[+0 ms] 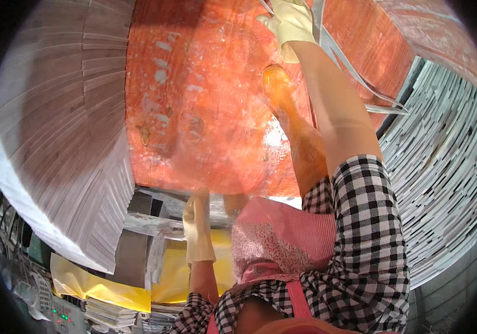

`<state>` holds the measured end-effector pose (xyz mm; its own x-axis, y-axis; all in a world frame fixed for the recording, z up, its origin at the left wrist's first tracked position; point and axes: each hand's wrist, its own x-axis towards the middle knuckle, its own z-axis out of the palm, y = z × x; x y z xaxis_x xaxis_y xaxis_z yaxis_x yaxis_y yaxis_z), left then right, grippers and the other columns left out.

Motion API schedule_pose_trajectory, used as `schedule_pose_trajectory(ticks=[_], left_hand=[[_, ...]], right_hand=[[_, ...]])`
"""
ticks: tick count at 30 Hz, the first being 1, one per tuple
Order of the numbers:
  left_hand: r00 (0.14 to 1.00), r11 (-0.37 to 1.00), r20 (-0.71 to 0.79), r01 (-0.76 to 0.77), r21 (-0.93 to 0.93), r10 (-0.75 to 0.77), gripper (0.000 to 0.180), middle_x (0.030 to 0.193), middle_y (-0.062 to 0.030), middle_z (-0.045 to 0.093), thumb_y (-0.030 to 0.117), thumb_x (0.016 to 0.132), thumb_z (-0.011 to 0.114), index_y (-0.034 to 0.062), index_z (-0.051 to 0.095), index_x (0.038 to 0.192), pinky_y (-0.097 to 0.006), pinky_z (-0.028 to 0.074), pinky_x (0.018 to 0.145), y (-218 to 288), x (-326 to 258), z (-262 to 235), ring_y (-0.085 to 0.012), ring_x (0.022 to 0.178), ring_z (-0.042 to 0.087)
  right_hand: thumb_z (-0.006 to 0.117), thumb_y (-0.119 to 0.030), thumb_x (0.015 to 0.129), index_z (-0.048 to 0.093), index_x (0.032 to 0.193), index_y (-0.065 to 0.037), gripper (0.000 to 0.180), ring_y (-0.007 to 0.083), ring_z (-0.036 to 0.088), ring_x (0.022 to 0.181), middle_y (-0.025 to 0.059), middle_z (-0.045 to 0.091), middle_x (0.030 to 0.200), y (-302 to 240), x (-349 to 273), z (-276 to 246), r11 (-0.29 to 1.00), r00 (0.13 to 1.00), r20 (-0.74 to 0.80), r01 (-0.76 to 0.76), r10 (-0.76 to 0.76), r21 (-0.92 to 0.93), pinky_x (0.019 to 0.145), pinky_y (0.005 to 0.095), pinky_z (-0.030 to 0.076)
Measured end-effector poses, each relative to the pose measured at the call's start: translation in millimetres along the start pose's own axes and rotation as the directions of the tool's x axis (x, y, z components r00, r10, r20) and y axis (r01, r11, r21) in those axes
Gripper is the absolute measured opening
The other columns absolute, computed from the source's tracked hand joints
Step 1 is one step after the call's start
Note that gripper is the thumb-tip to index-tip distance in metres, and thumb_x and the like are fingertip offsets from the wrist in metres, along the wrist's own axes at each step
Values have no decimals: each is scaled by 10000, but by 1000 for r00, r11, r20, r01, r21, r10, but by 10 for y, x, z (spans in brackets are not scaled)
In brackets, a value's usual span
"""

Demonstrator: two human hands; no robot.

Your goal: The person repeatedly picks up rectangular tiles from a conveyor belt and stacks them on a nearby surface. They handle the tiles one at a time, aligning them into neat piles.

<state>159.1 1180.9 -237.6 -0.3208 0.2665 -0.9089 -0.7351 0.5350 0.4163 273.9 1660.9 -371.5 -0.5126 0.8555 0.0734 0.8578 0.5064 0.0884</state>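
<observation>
I take the large orange sheet [205, 94] as the landmark; it looks glossy and see-through, and it fills the upper middle of the head view, lying flat between two stacks of thin sheets. The left stack [66, 139] borders its left edge and the right stack [444, 167] borders its right edge. My right hand [291, 25], in a pale glove, reaches to the far edge of the orange sheet and closes on a thin pale strap [355, 72]. The strap's long axis runs from that hand diagonally back toward the near right corner of the orange sheet, ending against the right stack. The forearm lies over the sheet along nearly the same line, with its tinted image showing on the sheet beside it. My left hand [198, 222], also gloved, sits at the near edge of the orange sheet, fingers pointing up at its underside; I cannot tell whether it grips the edge or only touches it. The right hand is the one on the strap; the left hand is well apart from it. A checked sleeve [361, 234] and a pink apron [283, 239] lie below the sheet's near edge.
</observation>
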Motion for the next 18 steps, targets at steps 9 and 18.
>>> schedule_pose_trajectory(ticks=[9, 18], left_hand=[[1000, 999, -5, 14, 42, -14, 386, 1260, -116, 684, 274, 1061, 581, -49, 658, 1258, -352, 436, 1094, -155, 48, -120, -203, 1180, 624], [999, 996, 16, 49, 79, -50, 429, 1294, -190, 667, 283, 1080, 540, -83, 621, 1287, -388, 420, 1143, -110, 43, -77, -278, 1254, 615]], right_hand=[[757, -240, 863, 673, 1205, -82, 387, 326, 676, 1092, 172, 705, 1151, -40, 261, 68, 843, 773, 522, -509, 361, 171, 935, 436, 543], [774, -380, 896, 637, 1305, -74, 528, 313, 690, 1068, 170, 713, 1187, 99, 42, 333, 838, 910, 266, -400, 317, 372, 906, 418, 548]])
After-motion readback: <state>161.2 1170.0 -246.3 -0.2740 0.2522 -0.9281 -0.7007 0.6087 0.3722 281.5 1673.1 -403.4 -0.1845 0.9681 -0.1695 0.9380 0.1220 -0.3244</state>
